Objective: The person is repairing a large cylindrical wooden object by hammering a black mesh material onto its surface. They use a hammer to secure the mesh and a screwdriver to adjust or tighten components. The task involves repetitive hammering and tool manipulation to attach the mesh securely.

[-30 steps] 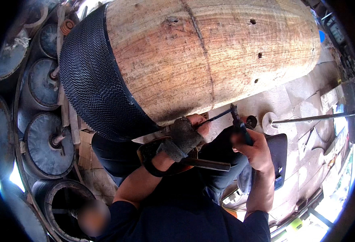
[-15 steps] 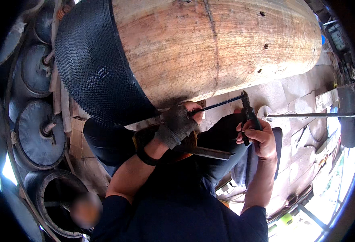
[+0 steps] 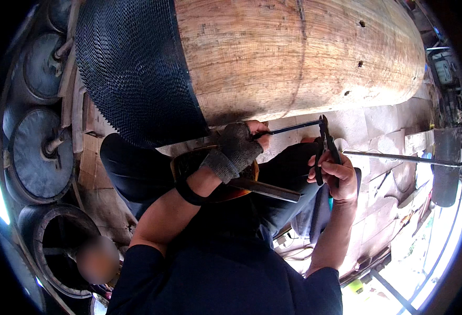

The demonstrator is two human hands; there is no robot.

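A large wooden barrel-shaped body (image 3: 252,63) lies on its side ahead of me, its left end wrapped in a black ridged covering (image 3: 136,68). Just below it my left hand (image 3: 239,144), in a grey fingerless glove, is closed on a thin dark strip (image 3: 294,127) that runs to the right. My right hand (image 3: 337,173), bare, grips dark-handled pliers (image 3: 324,137). The pliers' jaws point up and meet the strip's far end; whether they pinch it is too small to tell. The pliers' handles stand apart.
A flat bar (image 3: 267,190) lies across my lap, over an orange-rimmed container (image 3: 175,169) partly hidden by my left arm. Round grey discs with central rods (image 3: 42,152) stand along the left, above an open hollow drum (image 3: 65,212). At right, a metal rod (image 3: 399,155) reaches a dark cylinder (image 3: 446,168).
My view has shifted, so the wooden body sits further right and the discs further left. The strip lies more level, and the pliers' handles have spread apart.
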